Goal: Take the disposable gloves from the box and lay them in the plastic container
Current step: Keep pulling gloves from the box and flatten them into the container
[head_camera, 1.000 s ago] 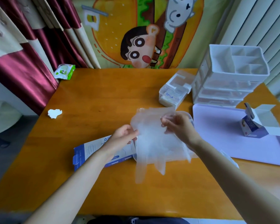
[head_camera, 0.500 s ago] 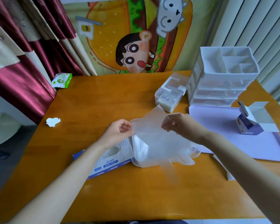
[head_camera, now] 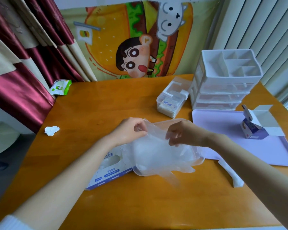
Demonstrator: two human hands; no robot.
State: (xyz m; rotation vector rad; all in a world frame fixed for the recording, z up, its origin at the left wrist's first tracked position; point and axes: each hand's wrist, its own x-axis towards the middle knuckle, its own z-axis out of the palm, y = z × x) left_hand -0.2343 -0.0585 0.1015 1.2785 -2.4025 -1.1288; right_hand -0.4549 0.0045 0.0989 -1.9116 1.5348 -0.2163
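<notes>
A clear disposable glove point(head_camera: 156, 151) is spread over the shallow clear plastic container point(head_camera: 199, 161) in the middle of the orange table. My left hand point(head_camera: 130, 131) pinches the glove's cuff edge on the left. My right hand point(head_camera: 183, 133) pinches the same edge on the right. The glove's fingers spill over the container's near rim onto the table. The blue and white glove box point(head_camera: 106, 170) lies flat just left of the container, its oval opening facing up, partly under my left forearm.
A lilac tray point(head_camera: 264, 150) with a small opened carton point(head_camera: 254, 128) lies to the right. Behind it stand a white drawer organizer point(head_camera: 223, 83) and a clear lidded box point(head_camera: 171, 100). A crumpled tissue point(head_camera: 51, 130), a wipes pack point(head_camera: 60, 86) and a white strip point(head_camera: 231, 175) also lie on the table.
Both hands have lowered the glove from hanging in the air down onto the container. The hands now sit closer to the table, and the glove lies spread over it.
</notes>
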